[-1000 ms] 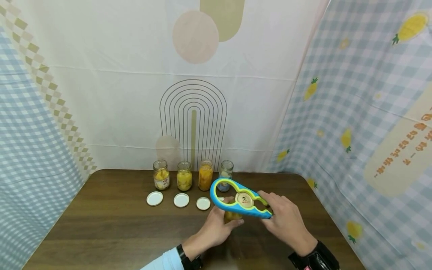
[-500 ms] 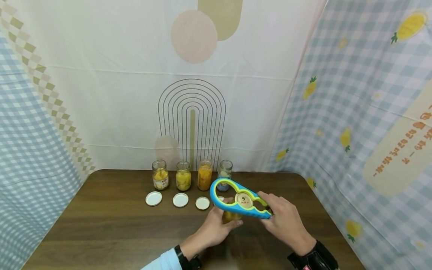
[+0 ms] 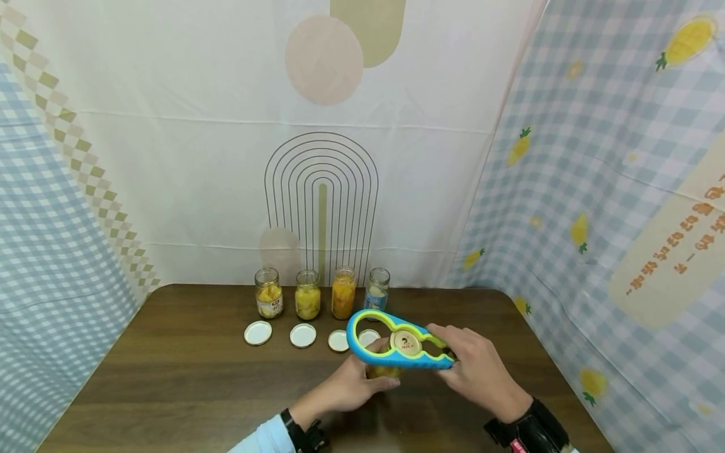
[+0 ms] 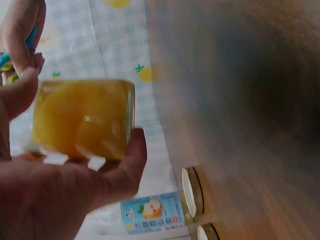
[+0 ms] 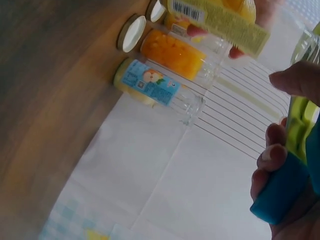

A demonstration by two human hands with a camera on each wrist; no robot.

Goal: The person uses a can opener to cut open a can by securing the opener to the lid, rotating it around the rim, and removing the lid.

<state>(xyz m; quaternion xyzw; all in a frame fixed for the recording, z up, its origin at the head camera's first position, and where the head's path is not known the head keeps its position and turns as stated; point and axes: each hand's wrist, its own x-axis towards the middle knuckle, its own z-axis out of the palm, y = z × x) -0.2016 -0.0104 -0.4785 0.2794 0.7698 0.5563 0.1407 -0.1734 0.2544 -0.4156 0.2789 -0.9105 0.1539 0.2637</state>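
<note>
In the head view, my left hand (image 3: 351,384) grips a glass jar from the left, its fingers curled round the body. The left wrist view shows the jar (image 4: 82,120) filled with large yellow-orange fruit pieces and raised off the table. My right hand (image 3: 478,365) holds the handles of a blue and lime-green jar opener (image 3: 362,356). The opener lies across the top of the jar, and its scalloped inner edges stand on both sides of the printed gold lid (image 3: 405,343). The right wrist view catches a label (image 5: 225,25) with a barcode on the held jar.
Along the table's back edge stand several lidless jars: two with yellow fruit (image 3: 269,299), one with orange fruit (image 3: 343,296), one with a blue label (image 3: 376,296). Several white-faced lids (image 3: 258,333) lie before them on the brown table (image 3: 198,390). Cloth hangs behind and beside.
Both hands hold the same things throughout. In the last half second, the jar and opener have shifted slightly down and left, and the lid behind the opener shows more.
</note>
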